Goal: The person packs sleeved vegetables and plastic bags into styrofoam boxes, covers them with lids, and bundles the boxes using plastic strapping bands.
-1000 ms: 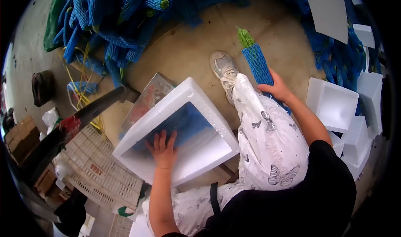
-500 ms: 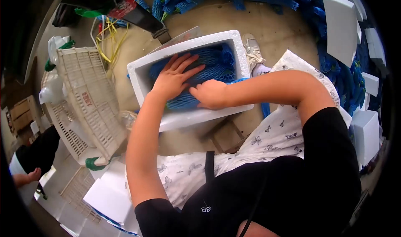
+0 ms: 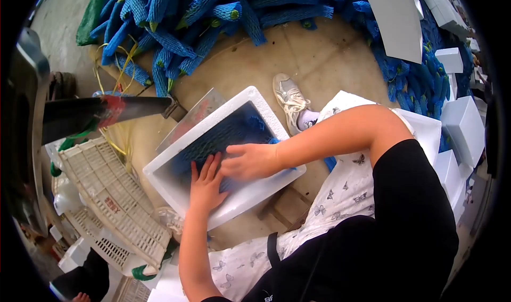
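Observation:
A white foam box [image 3: 253,203] sits in front of my legs, turned at an angle. Low inside it lie vegetables in blue foam netting [image 3: 221,134], partly shadowed and blurred. My left hand [image 3: 206,187] rests on the netting near the box's close side, open, with its fingers spread. Just to its right and slightly above, my right hand [image 3: 253,161] hovers over the contents, its thumb apart from its loosely bent fingers. That hand is a little smeared by motion, and nothing shows in its grasp.
Piles of blue-netted vegetables [image 3: 205,9] cover the floor ahead. White foam boxes [image 3: 463,121] are stacked at the right. A cream plastic crate [image 3: 114,195] leans at the left, below a dark metal bar [image 3: 106,113]. A person's hand [image 3: 81,297] shows at lower left.
The view has shifted, so the box appears lower and more tilted, and more of the pile shows. My hands have drawn toward the box's near side, the right lifting off the netting.

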### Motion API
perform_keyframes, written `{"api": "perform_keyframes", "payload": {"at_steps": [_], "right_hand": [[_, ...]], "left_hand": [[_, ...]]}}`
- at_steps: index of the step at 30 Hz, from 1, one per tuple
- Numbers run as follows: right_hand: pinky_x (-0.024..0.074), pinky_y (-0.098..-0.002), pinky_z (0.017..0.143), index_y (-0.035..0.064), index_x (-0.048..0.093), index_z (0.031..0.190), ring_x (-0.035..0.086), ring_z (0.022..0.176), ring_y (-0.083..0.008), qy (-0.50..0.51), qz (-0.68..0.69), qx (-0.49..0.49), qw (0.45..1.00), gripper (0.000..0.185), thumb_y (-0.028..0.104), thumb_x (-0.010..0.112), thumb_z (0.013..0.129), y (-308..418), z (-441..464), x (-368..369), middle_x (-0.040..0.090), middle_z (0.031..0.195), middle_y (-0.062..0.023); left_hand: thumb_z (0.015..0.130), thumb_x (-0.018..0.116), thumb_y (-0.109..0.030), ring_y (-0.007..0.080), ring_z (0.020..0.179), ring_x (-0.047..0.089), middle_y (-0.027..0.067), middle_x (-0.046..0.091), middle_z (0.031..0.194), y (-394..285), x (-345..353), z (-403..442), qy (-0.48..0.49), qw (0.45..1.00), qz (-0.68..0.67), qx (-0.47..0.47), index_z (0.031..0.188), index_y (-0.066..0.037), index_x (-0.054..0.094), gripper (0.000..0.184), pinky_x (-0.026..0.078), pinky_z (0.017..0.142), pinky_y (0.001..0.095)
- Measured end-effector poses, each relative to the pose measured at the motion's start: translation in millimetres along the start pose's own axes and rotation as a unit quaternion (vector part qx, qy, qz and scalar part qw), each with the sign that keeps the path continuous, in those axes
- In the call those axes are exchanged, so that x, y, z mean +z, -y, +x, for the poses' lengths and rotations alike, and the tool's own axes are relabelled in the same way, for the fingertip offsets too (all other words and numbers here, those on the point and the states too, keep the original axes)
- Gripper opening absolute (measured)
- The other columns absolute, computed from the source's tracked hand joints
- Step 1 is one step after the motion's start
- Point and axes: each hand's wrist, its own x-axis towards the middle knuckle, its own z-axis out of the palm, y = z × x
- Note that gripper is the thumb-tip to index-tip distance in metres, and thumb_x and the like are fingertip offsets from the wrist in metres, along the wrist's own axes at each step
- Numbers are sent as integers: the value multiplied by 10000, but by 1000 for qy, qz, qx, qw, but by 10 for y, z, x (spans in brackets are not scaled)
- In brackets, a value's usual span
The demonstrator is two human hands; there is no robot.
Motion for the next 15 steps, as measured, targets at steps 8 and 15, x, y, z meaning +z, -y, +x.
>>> {"api": "perform_keyframes", "payload": {"at_steps": [8,15], "right_hand": [[488,-386,809,112,607,976,566,966,-281,-6,-185,440,878,262,102,602,714,-2955,-1710,-428,596,981,-57],[436,-428,941,101,544,1246,470,1203,-278,303,-299,574,700,601,131,691,664,-3021,-2570,35,549,1205,-114]], "left_hand": [[587,778,-245,258,1299,366,58,392,1421,-53,222,-52,-37,998,49,-23,1275,-412,520,753,234,984,733],[630,743,-231,245,1206,426,34,453,1318,-102,224,-116,-13,998,51,-41,1198,-461,564,638,240,963,746]]}}
